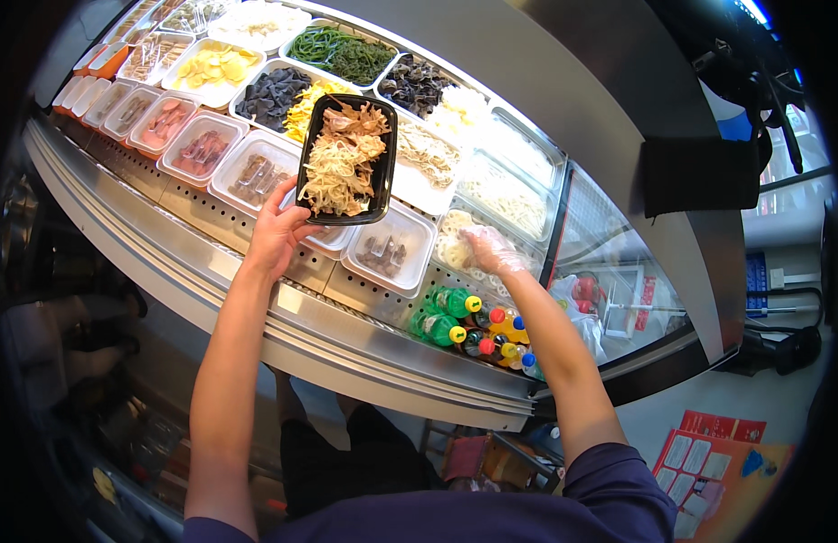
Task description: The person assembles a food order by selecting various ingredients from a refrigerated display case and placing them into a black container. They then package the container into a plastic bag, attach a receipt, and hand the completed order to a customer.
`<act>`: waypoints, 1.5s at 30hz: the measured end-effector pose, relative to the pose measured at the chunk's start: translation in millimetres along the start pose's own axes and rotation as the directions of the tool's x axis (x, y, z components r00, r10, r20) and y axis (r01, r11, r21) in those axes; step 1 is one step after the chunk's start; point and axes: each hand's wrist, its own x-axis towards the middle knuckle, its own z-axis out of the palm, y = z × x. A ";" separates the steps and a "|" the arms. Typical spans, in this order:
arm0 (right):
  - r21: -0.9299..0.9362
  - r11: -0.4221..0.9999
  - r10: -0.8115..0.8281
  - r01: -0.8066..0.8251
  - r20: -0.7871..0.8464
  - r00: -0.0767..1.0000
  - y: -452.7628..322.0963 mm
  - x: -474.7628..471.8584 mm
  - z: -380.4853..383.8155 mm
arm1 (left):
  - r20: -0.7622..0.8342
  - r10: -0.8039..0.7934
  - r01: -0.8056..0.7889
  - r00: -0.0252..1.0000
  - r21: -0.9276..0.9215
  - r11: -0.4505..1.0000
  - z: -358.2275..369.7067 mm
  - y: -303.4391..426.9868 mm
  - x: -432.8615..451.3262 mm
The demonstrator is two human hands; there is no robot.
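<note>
My left hand [278, 234] grips the lower left corner of a black plastic tray [385, 212], bare-skinned, and holds it above the display case. Shredded, pale, sauce-coated food [345, 159] lies in the tray. To the right, my right hand [492, 250] wears a clear plastic glove and reaches down into a container of lotus root slices [453, 241]. Its fingertips are at the slices; whether they pinch any cannot be told. Shredded mushrooms [429, 153] in a white tray lie between the hands, farther back.
Lidded plastic containers [391, 254] line the case's near side. Small drink bottles [453, 305] lie at its right end. White trays of black fungus [412, 85], seaweed [354, 54] and yellow slices [215, 66] stand behind. The steel front edge [391, 370] runs below my forearms.
</note>
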 end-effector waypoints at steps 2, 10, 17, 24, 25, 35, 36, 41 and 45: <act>-0.093 0.989 -0.129 0.117 -0.130 0.983 -9.4 7.6 10.7 | -0.006 0.000 0.000 1.000 0.004 1.000 0.4 0.3 0.8; -0.202 0.948 -0.298 0.247 -0.288 0.910 -3.1 -26.0 2.6 | -0.024 0.001 0.000 1.000 0.031 1.000 -4.5 -1.6 5.0; 0.655 0.749 0.106 -0.101 0.032 0.994 16.5 -17.8 -3.5 | -0.013 0.005 -0.006 1.000 -0.018 1.000 -6.2 -0.7 7.4; 0.990 0.016 0.323 -0.141 0.128 0.938 32.1 -29.3 -15.9 | -0.016 -0.017 0.017 1.000 -0.017 1.000 -3.6 3.7 7.3; 0.998 0.040 0.343 -0.055 0.038 0.939 29.3 -31.5 -17.2 | -0.018 -0.016 0.016 1.000 -0.016 1.000 -3.7 4.1 7.7; 0.216 0.976 0.174 -0.043 -0.641 0.748 -11.9 -43.2 -29.5 | 0.007 -0.065 0.066 0.998 -0.079 0.995 -6.6 5.9 11.0; 0.318 0.937 0.293 -0.146 -0.486 0.823 -14.1 -45.5 -33.8 | 0.030 -0.052 0.054 0.998 -0.084 0.995 -6.3 6.5 12.0; 0.118 0.981 0.195 -0.155 -0.565 0.802 -50.6 -40.0 -88.5 | 0.073 -0.115 0.118 0.991 -0.036 0.992 -4.3 14.1 8.2; 0.161 0.975 0.031 0.153 -0.783 0.621 -134.0 -27.1 -164.1 | 0.089 -0.169 0.171 0.982 -0.020 0.985 -1.6 30.4 -12.3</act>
